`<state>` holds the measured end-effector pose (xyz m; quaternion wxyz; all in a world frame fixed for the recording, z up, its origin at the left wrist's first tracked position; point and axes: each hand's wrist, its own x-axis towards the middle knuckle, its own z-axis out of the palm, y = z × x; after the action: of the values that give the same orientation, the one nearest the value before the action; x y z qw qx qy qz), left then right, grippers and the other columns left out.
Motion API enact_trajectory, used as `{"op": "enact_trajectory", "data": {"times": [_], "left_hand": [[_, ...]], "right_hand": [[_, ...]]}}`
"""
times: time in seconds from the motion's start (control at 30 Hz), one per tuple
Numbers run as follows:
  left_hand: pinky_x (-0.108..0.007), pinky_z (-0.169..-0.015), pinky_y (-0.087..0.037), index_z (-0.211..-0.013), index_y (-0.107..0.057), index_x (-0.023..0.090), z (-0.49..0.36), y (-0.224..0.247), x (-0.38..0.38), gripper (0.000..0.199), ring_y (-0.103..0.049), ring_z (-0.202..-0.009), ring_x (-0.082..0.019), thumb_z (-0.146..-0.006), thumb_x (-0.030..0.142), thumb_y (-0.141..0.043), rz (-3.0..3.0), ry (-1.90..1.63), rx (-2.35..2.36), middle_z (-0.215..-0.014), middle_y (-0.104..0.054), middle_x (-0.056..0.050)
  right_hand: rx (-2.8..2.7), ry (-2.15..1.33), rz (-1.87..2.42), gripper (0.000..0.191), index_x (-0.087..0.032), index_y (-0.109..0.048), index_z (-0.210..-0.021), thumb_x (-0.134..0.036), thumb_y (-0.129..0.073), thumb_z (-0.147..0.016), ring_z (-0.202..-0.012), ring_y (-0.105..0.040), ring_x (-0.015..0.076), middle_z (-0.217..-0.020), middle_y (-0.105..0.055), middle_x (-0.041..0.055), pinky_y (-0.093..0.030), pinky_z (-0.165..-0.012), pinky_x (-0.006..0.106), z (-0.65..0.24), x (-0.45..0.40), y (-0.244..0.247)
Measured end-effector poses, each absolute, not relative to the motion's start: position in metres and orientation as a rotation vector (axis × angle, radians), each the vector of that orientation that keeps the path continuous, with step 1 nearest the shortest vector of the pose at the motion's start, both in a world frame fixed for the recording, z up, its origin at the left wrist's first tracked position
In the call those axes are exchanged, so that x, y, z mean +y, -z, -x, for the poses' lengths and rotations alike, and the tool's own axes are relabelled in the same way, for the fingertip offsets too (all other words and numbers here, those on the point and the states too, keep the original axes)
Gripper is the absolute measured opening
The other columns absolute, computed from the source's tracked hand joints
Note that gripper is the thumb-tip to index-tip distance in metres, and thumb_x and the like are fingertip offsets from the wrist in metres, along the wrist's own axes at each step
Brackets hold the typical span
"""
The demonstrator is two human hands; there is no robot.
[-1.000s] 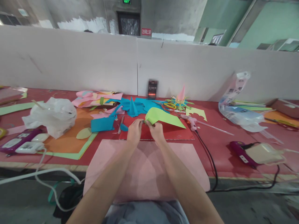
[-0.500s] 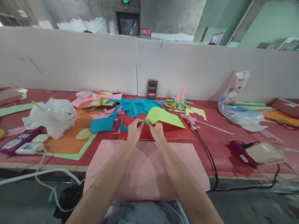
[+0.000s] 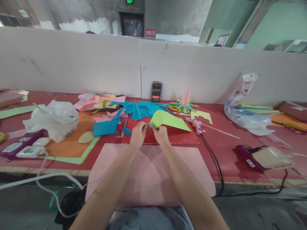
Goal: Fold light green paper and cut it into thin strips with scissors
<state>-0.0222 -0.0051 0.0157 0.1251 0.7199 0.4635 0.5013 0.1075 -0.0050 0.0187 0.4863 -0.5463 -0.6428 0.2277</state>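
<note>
Both hands meet at the near left end of a lime-green paper sheet (image 3: 171, 120), which curls up and stretches off to the right. My left hand (image 3: 138, 132) is closed, its fingertips pinching the paper's end. Close beside it, my right hand (image 3: 161, 133) pinches the same end. The fold between the fingertips is too small to make out. Beneath the paper lies a red board (image 3: 184, 138). A large pink sheet (image 3: 151, 179) spreads under my forearms.
A glue gun (image 3: 197, 124) with a black cord lies right of the board. Behind are a blue paper cone (image 3: 136, 111), yellow-handled scissors (image 3: 174, 108) and a pink cone (image 3: 186, 96). A crumpled plastic bag (image 3: 54, 118) sits left. Purple power strips (image 3: 249, 156) and cables lie near the edge.
Almost nothing differs. My left fingertips shift slightly at the paper's end; the green sheet and my right hand stay in place.
</note>
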Motion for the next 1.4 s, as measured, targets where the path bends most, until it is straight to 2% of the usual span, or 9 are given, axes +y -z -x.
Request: {"op": "enact_trajectory", "data": {"times": [0.2, 0.43, 0.6, 0.83, 1.0, 1.13, 1.2, 1.33, 1.4], "left_hand": [[-0.026, -0.073, -0.041, -0.083, -0.055, 0.02, 0.025, -0.019, -0.007, 0.015, -0.056, -0.082, -0.016, -0.084, 0.022, -0.039, -2.219, -1.404, 1.434, -0.085, -0.059, -0.005], [-0.026, -0.072, -0.04, -0.08, -0.05, 0.019, 0.024, -0.018, -0.005, 0.013, -0.053, -0.078, -0.015, -0.084, 0.022, -0.038, -2.103, -1.449, 1.326, -0.081, -0.056, -0.004], [-0.028, -0.071, -0.04, -0.083, -0.048, 0.018, 0.022, -0.015, -0.003, 0.015, -0.053, -0.079, -0.016, -0.085, 0.027, -0.037, -2.048, -1.419, 1.411, -0.082, -0.055, -0.005], [-0.028, -0.071, -0.039, -0.083, -0.047, 0.018, 0.025, -0.017, -0.004, 0.016, -0.052, -0.078, -0.017, -0.086, 0.027, -0.034, -1.926, -1.524, 1.535, -0.08, -0.053, -0.005], [-0.026, -0.062, -0.037, -0.074, -0.046, 0.018, 0.026, -0.018, -0.005, 0.025, -0.05, -0.062, -0.014, -0.087, 0.032, -0.029, -1.748, -1.522, 1.606, -0.064, -0.05, -0.001], [-0.026, -0.062, -0.039, -0.059, -0.046, 0.017, 0.021, -0.015, -0.004, 0.041, -0.051, -0.059, -0.014, -0.086, 0.041, -0.027, -1.574, -1.412, 1.438, -0.057, -0.052, -0.002], [-0.027, -0.066, -0.041, -0.062, -0.051, 0.016, 0.018, -0.015, -0.003, 0.044, -0.055, -0.064, -0.015, -0.084, 0.046, -0.028, -1.462, -1.414, 1.325, -0.062, -0.057, -0.003], [-0.027, -0.073, -0.043, -0.083, -0.057, 0.014, 0.017, -0.017, 0.002, 0.034, -0.057, -0.08, -0.018, -0.076, 0.046, -0.047, -1.384, -1.476, 1.156, -0.08, -0.062, -0.005], [-0.029, -0.074, -0.044, -0.082, -0.057, 0.013, 0.02, -0.016, 0.006, 0.034, -0.057, -0.081, -0.018, -0.073, 0.045, -0.051, -1.381, -1.483, 1.137, -0.082, -0.062, -0.005]], "right_hand": [[-1.573, -0.584, 1.306, 0.041, -0.012, -0.066, -0.074, -0.05, -0.05, -0.075, -0.058, -0.058, 0.0192, -0.065, -0.065, 0.0072, -0.044, -0.054, 0.027, -0.109, -0.003, -0.015], [-1.494, -0.815, 1.122, 0.035, -0.014, -0.068, -0.082, -0.046, -0.057, -0.071, -0.074, -0.063, 0.0223, -0.081, -0.069, 0.0058, -0.048, -0.069, 0.031, -0.113, -0.001, -0.018], [-1.461, -0.86, 1.079, 0.033, -0.015, -0.068, -0.082, -0.045, -0.06, -0.07, -0.08, -0.064, 0.0238, -0.083, -0.069, 0.0059, -0.048, -0.073, 0.032, -0.113, 0.0, -0.019], [-1.422, -0.93, 1.044, 0.031, -0.014, -0.068, -0.077, -0.043, -0.06, -0.07, -0.078, -0.065, 0.0229, -0.077, -0.07, 0.0066, -0.049, -0.075, 0.033, -0.111, -0.005, -0.024], [-1.383, -0.944, 1.04, 0.03, -0.013, -0.068, -0.077, -0.042, -0.06, -0.07, -0.074, -0.065, 0.0222, -0.075, -0.069, 0.0072, -0.05, -0.074, 0.034, -0.11, -0.006, -0.027], [-1.364, -0.91, 1.057, 0.032, -0.013, -0.067, -0.085, -0.039, -0.063, -0.067, -0.083, -0.064, 0.0231, -0.084, -0.069, 0.0076, -0.049, -0.076, 0.033, -0.109, -0.005, -0.023], [-1.367, -0.877, 1.054, 0.034, -0.013, -0.066, -0.09, -0.036, -0.064, -0.066, -0.089, -0.062, 0.023, -0.091, -0.068, 0.0071, -0.048, -0.079, 0.033, -0.107, -0.005, -0.022], [-1.414, -0.95, 0.979, 0.036, -0.014, -0.065, -0.095, -0.032, -0.066, -0.065, -0.092, -0.061, 0.022, -0.095, -0.067, 0.0049, -0.047, -0.082, 0.033, -0.104, -0.008, -0.025], [-1.393, -1.005, 0.941, 0.035, -0.014, -0.065, -0.095, -0.031, -0.067, -0.064, -0.092, -0.061, 0.0219, -0.095, -0.067, 0.0049, -0.047, -0.082, 0.032, -0.103, -0.01, -0.027]]}}
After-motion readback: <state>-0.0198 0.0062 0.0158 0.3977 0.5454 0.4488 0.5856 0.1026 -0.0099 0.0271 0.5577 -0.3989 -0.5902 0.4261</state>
